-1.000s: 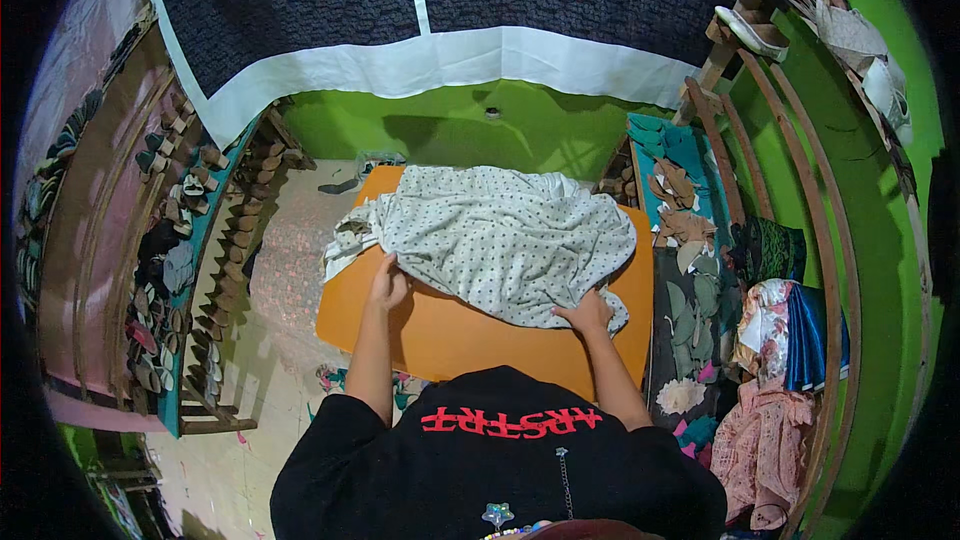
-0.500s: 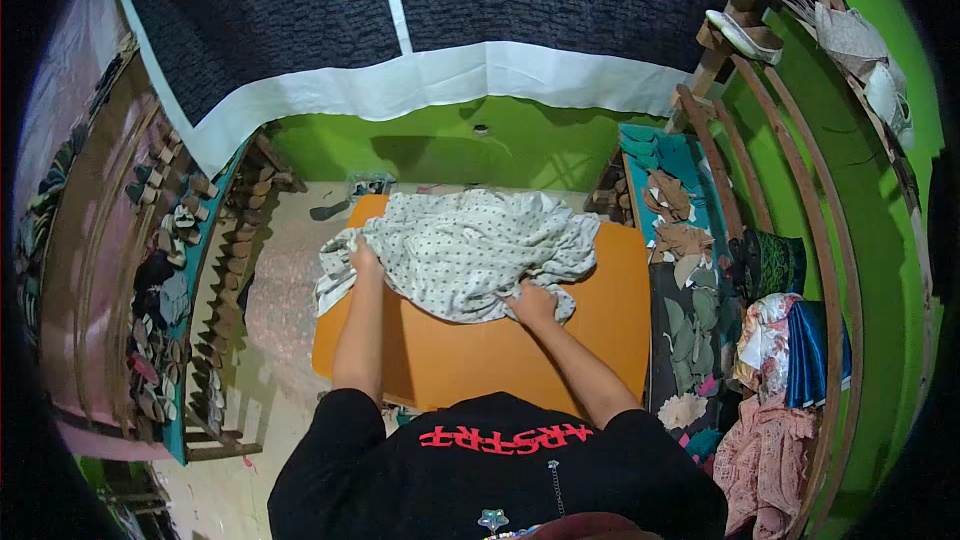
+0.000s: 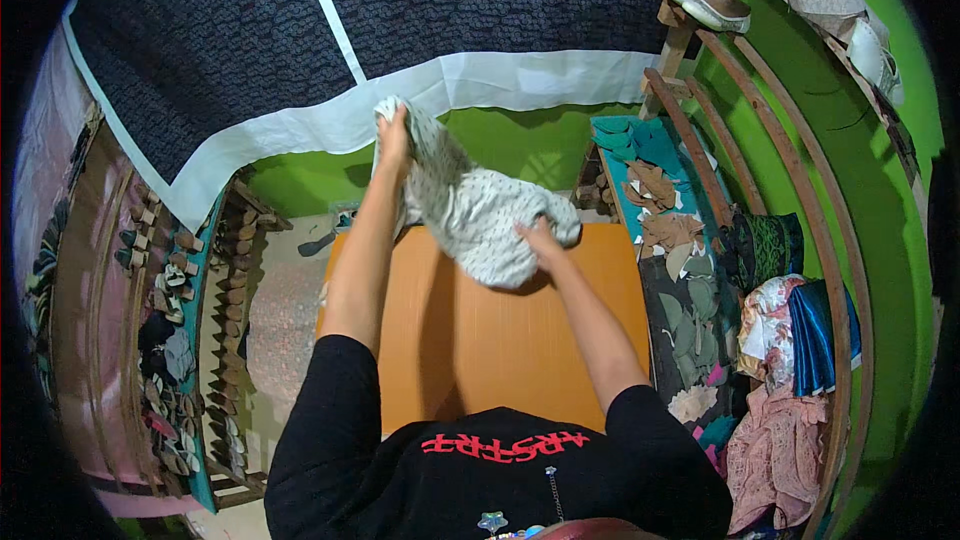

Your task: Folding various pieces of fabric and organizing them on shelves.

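A white cloth with small dark spots (image 3: 480,225) hangs bunched above the far part of an orange-brown table (image 3: 500,360). My left hand (image 3: 396,145) is raised high and closed on one end of the cloth, lifting it off the tabletop. Lower and to the right, my right hand (image 3: 540,242) grips the cloth near its right end. Folds hide some of the fingers of that hand. Between the two hands the fabric sags in a loose, crumpled bundle, and I cannot tell how much of it rests on the table.
Racks of shoes (image 3: 225,340) line the left side. On the right stands a teal bench (image 3: 608,175) with cut brown and grey-green pieces, beside wooden rails (image 3: 790,130) and folded fabrics (image 3: 770,460). A dark curtain with white edging (image 3: 500,80) hangs at the back.
My left hand has risen and moved away from me, pulling its end of the cloth up. The cloth has gathered from spread out to bunched, baring more tabletop. My right hand has moved slightly farther away.
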`<control>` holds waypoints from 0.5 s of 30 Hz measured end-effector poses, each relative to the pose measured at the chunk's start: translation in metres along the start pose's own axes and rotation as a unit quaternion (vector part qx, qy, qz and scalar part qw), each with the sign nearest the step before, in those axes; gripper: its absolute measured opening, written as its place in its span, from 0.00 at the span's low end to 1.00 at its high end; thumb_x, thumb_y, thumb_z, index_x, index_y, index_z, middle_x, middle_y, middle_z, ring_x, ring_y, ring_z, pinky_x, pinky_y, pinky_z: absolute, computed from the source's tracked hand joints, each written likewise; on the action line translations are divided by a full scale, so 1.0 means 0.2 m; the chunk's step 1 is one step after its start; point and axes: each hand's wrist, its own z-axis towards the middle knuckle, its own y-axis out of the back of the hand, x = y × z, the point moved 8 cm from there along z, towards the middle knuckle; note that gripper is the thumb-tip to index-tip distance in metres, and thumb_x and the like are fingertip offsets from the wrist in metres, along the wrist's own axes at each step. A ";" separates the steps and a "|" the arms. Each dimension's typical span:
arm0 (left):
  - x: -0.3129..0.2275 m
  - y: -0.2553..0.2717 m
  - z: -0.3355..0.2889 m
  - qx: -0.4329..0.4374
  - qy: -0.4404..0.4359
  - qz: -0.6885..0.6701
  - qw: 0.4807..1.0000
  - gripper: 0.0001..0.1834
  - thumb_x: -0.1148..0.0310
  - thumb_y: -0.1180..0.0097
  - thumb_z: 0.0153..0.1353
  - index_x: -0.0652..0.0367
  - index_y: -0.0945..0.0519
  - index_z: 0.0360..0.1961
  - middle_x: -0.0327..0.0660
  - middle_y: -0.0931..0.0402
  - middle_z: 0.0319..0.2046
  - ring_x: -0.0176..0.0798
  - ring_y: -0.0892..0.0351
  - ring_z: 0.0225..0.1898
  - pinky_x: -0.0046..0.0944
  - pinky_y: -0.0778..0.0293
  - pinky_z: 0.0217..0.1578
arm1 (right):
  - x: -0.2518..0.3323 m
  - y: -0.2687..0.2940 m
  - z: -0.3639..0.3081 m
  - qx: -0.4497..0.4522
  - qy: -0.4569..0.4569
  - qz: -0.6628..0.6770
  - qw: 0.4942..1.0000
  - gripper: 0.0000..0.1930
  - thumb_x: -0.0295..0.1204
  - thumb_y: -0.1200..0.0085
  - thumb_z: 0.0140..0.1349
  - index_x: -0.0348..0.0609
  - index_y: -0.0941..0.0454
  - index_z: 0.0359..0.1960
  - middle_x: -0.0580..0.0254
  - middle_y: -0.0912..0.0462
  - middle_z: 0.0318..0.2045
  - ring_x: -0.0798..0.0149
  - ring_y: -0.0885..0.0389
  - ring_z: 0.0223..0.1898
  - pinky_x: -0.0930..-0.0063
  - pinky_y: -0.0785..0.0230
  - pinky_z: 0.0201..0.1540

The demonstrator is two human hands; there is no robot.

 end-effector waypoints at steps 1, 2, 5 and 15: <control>-0.08 0.22 0.05 0.011 -0.008 -0.013 1.000 0.21 0.61 0.54 0.53 0.56 0.36 0.48 0.41 0.34 0.43 0.37 0.37 0.45 0.39 0.39 0.43 | 0.33 -0.16 -0.15 0.125 0.095 0.133 0.979 0.34 0.26 0.50 0.53 0.34 0.59 0.56 0.50 0.43 0.53 0.54 0.38 0.51 0.58 0.37 0.47; -0.12 0.17 0.02 0.036 0.012 0.007 0.999 0.20 0.62 0.55 0.54 0.55 0.37 0.48 0.40 0.34 0.42 0.37 0.36 0.44 0.38 0.39 0.41 | 0.47 -0.05 -0.15 0.120 0.085 0.256 0.955 0.27 0.27 0.52 0.54 0.34 0.51 0.53 0.51 0.38 0.50 0.54 0.33 0.47 0.60 0.33 0.43; -0.21 0.28 0.02 0.067 0.019 0.070 0.995 0.18 0.66 0.57 0.55 0.51 0.37 0.49 0.35 0.32 0.39 0.34 0.34 0.40 0.33 0.38 0.37 | 0.89 0.12 -0.17 0.204 0.088 0.348 0.911 0.18 0.32 0.56 0.56 0.34 0.37 0.47 0.49 0.30 0.44 0.52 0.29 0.44 0.56 0.36 0.48; -0.93 0.60 -0.04 0.091 -0.091 -0.054 0.990 0.21 0.72 0.57 0.57 0.52 0.45 0.52 0.42 0.38 0.49 0.43 0.37 0.50 0.45 0.38 0.48 | 1.78 0.71 -0.65 0.244 0.386 0.347 0.819 0.39 0.53 0.47 0.45 0.37 0.42 0.52 0.52 0.33 0.48 0.53 0.34 0.49 0.58 0.43 0.53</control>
